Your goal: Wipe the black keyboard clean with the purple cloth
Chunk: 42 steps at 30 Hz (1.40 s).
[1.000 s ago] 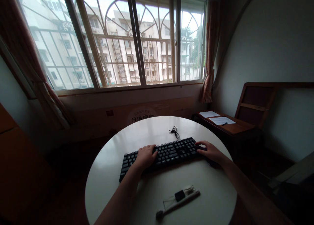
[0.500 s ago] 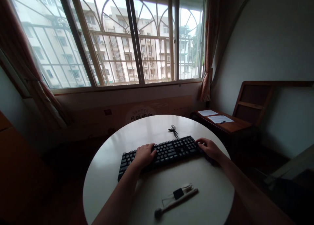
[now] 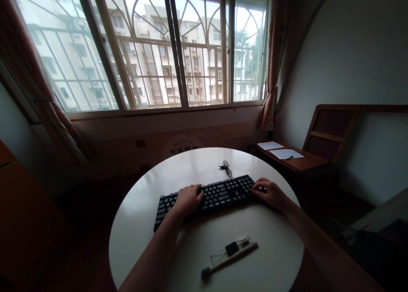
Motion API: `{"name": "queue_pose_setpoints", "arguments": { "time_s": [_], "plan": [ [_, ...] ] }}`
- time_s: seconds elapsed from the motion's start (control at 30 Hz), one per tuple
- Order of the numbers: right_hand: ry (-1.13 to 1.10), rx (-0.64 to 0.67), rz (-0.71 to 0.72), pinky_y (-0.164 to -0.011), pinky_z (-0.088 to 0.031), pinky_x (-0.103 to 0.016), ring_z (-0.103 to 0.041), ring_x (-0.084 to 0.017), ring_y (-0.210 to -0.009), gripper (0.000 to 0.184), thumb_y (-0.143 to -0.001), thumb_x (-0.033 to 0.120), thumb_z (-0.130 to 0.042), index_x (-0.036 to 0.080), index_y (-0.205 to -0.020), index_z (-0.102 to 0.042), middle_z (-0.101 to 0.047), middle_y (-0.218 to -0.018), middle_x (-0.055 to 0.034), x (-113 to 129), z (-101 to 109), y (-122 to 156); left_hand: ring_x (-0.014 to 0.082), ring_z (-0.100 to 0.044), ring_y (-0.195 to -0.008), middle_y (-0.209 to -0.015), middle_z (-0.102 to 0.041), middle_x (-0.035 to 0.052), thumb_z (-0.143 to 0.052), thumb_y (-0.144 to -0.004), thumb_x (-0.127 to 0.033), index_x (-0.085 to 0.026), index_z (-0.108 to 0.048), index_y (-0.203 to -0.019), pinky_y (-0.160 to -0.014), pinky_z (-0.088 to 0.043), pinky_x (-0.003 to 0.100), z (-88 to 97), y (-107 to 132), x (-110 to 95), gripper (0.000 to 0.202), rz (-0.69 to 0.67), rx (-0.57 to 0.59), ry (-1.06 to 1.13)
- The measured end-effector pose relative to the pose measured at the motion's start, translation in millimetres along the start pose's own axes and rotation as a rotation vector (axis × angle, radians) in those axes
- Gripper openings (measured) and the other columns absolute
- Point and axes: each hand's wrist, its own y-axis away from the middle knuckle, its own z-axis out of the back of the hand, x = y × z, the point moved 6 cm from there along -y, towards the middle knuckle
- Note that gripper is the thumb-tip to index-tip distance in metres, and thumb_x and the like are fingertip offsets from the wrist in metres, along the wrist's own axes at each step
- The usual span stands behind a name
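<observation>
black keyboard (image 3: 219, 194) on round white table (image 3: 135, 245), slanting, between and under both hands. left hand (image 3: 188, 198) laid across its left-middle keys, palm down, fingers bent; cannot tell if gripping. right hand (image 3: 271, 193) at keyboard's right end, thumb and forefinger curled with narrow gap; cannot tell if pinching edge. coiled cable (image 3: 225, 168) just beyond keyboard. brush (image 3: 236, 256) and wire tool with black block (image 3: 232, 248) on near side, apart from hands.
</observation>
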Motion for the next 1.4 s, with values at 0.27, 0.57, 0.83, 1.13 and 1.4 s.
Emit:
{"name": "queue_pose_setpoints", "arguments": {
  "time_s": [0.27,0.57,0.83,1.13,1.4],
  "plan": [
    [-0.057,0.092,-0.052,-0.093,-0.05,-0.035,-0.063,-0.023,-0.1,0.019,-0.08,0.035,-0.069,0.021,-0.089,-0.079,-0.064,-0.104,-0.0079,-14,2,3,0.0306,-0.054,-0.125,-0.138,-0.06,0.0093,-0.041,-0.094,-0.044,-0.023,-0.053,-0.138,-0.106,-0.039,0.045,0.8,1,0,0.051,-0.003,0.0,-0.003],
    [0.037,0.051,-0.009,-0.109,-0.041,-0.045,-0.053,-0.029,-0.12,0.011,-0.076,0.029,-0.074,0.026,-0.083,-0.082,-0.062,-0.124,-0.0081,-5,3,5,0.0307,-0.053,-0.127,-0.141,-0.058,0.009,-0.04,-0.094,-0.046,-0.024,-0.052,-0.139,-0.107,-0.038,0.045,-0.1,0,1,0.052,0.007,0.014,0.0],
    [0.076,0.074,0.063,-0.111,-0.039,-0.046,-0.053,-0.029,-0.124,0.011,-0.078,0.028,-0.074,0.028,-0.085,-0.082,-0.061,-0.13,-0.0075,10,-8,2,0.0305,-0.055,-0.124,-0.137,-0.061,0.0096,-0.042,-0.094,-0.044,-0.024,-0.054,-0.137,-0.104,-0.04,0.044,1.6,1,-1,0.049,0.003,-0.007,-0.003],
    [0.001,0.061,-0.037,-0.113,-0.038,-0.045,-0.053,-0.029,-0.125,0.01,-0.077,0.025,-0.072,0.024,-0.082,-0.081,-0.06,-0.13,-0.0079,3,-4,3,0.0305,-0.055,-0.125,-0.138,-0.06,0.009,-0.042,-0.094,-0.043,-0.022,-0.054,-0.138,-0.105,-0.04,0.045,4.2,2,-1,0.051,0.001,-0.008,-0.001],
    [-0.034,0.043,-0.032,-0.113,-0.038,-0.047,-0.053,-0.029,-0.124,0.009,-0.076,0.024,-0.073,0.022,-0.08,-0.08,-0.06,-0.129,-0.0088,-3,-4,4,0.0305,-0.054,-0.125,-0.138,-0.06,0.0091,-0.042,-0.094,-0.044,-0.022,-0.054,-0.138,-0.105,-0.04,0.045,2.9,2,0,0.05,0.003,-0.005,-0.008]
  ]
}}
